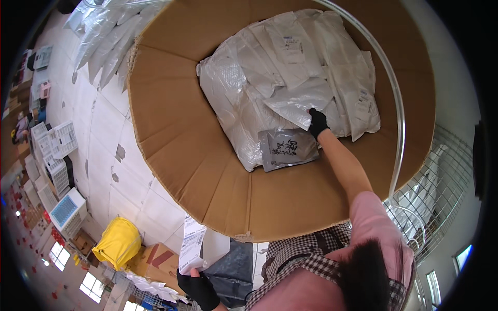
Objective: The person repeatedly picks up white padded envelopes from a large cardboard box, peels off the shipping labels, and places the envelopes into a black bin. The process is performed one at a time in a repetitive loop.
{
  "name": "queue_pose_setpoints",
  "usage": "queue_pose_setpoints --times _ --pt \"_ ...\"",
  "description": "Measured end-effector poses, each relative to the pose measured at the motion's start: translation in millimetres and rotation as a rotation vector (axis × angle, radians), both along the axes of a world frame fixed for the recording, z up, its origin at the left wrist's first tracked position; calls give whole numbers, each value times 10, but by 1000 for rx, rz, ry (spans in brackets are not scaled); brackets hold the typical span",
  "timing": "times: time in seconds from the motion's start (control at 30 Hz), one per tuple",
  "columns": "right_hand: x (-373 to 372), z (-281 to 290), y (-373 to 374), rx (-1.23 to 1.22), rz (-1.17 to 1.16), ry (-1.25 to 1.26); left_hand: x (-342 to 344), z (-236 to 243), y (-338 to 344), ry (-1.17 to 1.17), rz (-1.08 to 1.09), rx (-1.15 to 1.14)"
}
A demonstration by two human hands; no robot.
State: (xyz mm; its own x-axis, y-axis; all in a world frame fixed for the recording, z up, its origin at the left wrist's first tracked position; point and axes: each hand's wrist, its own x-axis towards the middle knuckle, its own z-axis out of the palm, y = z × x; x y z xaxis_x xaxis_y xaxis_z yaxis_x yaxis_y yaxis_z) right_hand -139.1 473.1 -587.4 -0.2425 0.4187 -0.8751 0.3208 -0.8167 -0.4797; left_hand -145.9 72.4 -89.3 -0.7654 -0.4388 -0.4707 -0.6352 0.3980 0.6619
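Observation:
A large brown cardboard bin [176, 140] with rounded sides holds several white plastic mailing bags [223, 85], some with printed labels. My right hand [318, 124], in a black glove, reaches inside with its fingers closed on the near corner of a white mailing bag [301, 101] that lies on top of the others. Just nearer, a grey pouch [288, 149] with dark markings leans against the pile. Outside the bin, low in the picture, my black-gloved left hand [199, 289] grips the lower end of a strip of printed labels [192, 243], its thumb showing on the paper.
A clear tube [397, 103] arches over the bin's right side. To the right stands a wire mesh cage [441, 181] with white bags inside. More white bags [111, 39] lie at the far left. A yellow sack [118, 242], a carton [161, 264] and white crates [54, 145] stand on the left.

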Motion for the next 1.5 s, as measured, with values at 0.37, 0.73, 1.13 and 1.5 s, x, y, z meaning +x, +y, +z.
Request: queue_pose_setpoints --times 0.37,0.73,1.13,1.5 --pt "-401 2074 -644 815 1581 70 22 38 0 -12 -8 138" --pt "-257 4165 -2013 166 1320 1431 124 166 223 -251 -408 33" --pt "-514 3819 -1677 -537 1375 976 136 252 17 -289 -774 240" --pt "-928 1121 -323 1652 1600 595 466 406 -594 13 -360 -185"
